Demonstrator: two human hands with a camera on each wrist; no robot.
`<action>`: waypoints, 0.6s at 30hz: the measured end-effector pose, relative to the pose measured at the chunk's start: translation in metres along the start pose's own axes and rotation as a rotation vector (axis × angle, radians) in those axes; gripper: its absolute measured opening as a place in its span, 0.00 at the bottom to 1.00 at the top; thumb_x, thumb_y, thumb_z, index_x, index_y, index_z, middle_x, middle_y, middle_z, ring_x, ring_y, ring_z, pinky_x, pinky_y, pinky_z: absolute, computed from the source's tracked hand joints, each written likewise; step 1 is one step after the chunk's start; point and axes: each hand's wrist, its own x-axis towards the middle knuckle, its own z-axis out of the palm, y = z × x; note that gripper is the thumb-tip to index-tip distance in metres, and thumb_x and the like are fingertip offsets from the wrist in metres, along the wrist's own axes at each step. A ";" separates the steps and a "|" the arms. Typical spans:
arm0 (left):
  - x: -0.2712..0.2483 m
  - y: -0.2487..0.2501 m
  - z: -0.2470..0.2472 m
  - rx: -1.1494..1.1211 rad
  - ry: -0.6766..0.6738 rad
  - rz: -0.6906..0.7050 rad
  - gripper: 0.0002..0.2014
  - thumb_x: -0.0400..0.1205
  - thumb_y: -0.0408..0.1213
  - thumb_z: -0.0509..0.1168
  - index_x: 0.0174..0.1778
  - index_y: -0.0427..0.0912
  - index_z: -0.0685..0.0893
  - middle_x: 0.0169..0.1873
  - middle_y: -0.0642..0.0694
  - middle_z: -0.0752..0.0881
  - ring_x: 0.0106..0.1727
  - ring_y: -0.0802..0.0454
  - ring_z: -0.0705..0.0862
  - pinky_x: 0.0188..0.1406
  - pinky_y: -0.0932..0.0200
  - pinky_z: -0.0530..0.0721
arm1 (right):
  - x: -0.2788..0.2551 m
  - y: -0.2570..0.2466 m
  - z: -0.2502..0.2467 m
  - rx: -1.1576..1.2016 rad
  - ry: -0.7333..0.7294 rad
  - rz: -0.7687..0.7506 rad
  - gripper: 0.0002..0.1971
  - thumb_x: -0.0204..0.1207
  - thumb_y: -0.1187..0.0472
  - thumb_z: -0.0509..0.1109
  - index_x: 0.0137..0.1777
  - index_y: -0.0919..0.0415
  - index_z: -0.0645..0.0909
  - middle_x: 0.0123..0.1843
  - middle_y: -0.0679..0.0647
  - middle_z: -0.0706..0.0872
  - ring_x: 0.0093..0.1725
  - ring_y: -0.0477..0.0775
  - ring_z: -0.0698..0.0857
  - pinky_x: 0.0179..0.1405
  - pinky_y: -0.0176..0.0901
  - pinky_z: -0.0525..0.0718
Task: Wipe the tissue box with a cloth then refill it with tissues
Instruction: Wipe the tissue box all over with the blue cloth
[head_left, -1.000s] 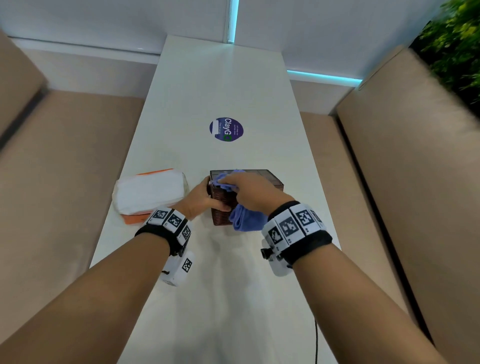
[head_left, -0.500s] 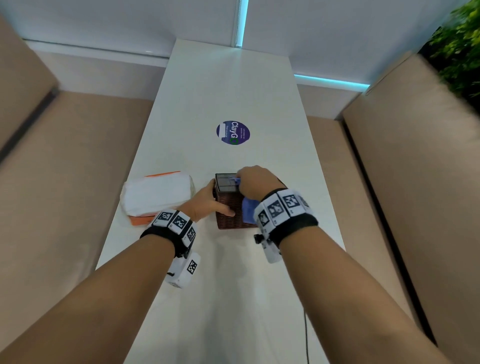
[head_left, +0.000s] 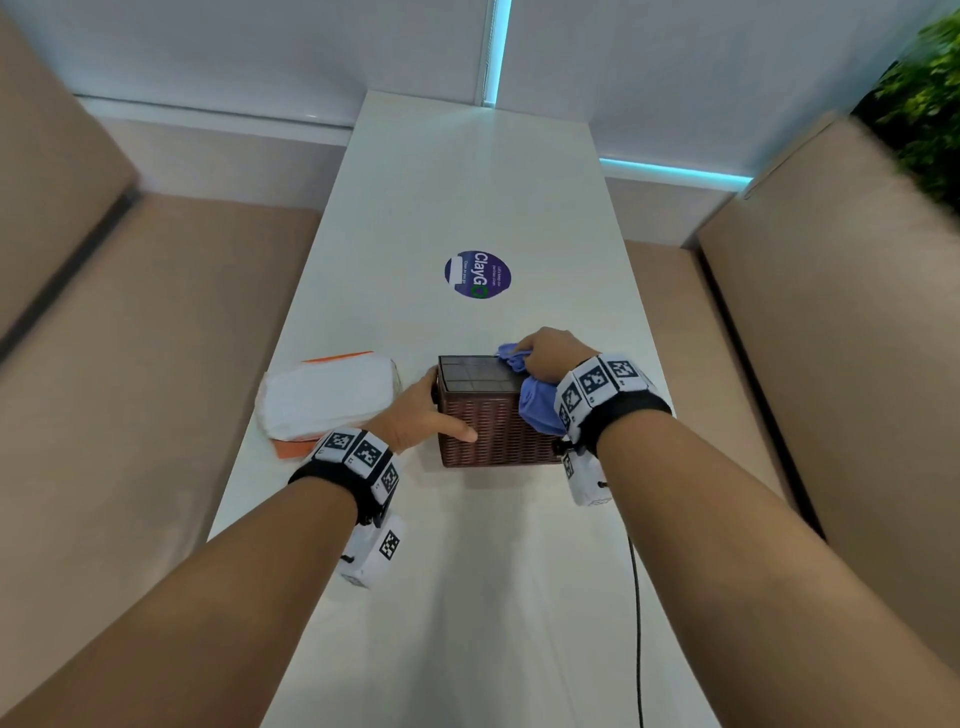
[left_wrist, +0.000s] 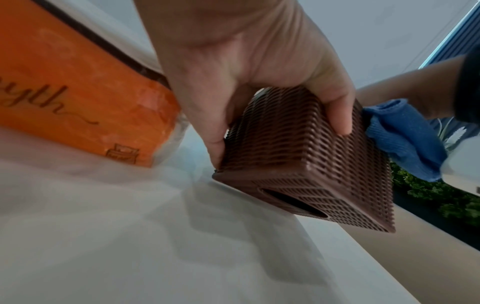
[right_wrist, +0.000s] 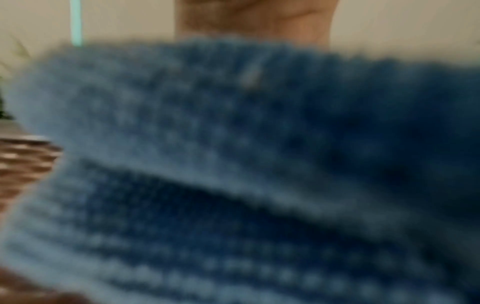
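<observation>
My left hand (head_left: 415, 415) clamps the light, stiff woven tissue box (head_left: 493, 421) by its ridged side on the table (head_left: 467, 597) while my right hand (head_left: 550, 353) bunches the soft cloth (head_left: 537, 405) against its far corner.

**Q:** what actually moved in the last second?

**A:** mostly the right hand (head_left: 550, 353). It was over the near left part of the tissue box (head_left: 493, 421) top, now it's slid across to the far right corner, dragging the blue cloth (head_left: 537, 408) with it.

**Q:** so the top's uncovered now?

**A:** yeah, the dark top panel shows almost fully, and the cloth hangs down the box's right side instead of the front.
</observation>
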 end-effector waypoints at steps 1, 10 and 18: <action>0.001 0.000 -0.001 -0.004 -0.003 -0.004 0.50 0.55 0.32 0.79 0.75 0.38 0.66 0.63 0.46 0.82 0.58 0.62 0.82 0.46 0.75 0.82 | 0.001 0.005 0.000 0.016 0.009 0.029 0.20 0.81 0.71 0.56 0.71 0.65 0.78 0.68 0.66 0.82 0.49 0.57 0.76 0.48 0.45 0.75; 0.004 -0.001 -0.006 0.039 -0.031 -0.002 0.56 0.50 0.42 0.82 0.77 0.45 0.66 0.67 0.45 0.81 0.69 0.50 0.79 0.70 0.51 0.77 | -0.018 0.051 0.014 0.290 0.077 0.245 0.19 0.85 0.65 0.54 0.71 0.70 0.75 0.72 0.67 0.79 0.72 0.65 0.77 0.70 0.49 0.74; 0.000 -0.011 -0.011 0.126 -0.016 0.083 0.66 0.51 0.34 0.81 0.82 0.46 0.47 0.74 0.46 0.70 0.74 0.53 0.71 0.68 0.64 0.76 | -0.036 0.098 0.077 0.590 0.234 0.315 0.20 0.82 0.72 0.58 0.71 0.65 0.78 0.68 0.64 0.83 0.68 0.65 0.80 0.64 0.46 0.77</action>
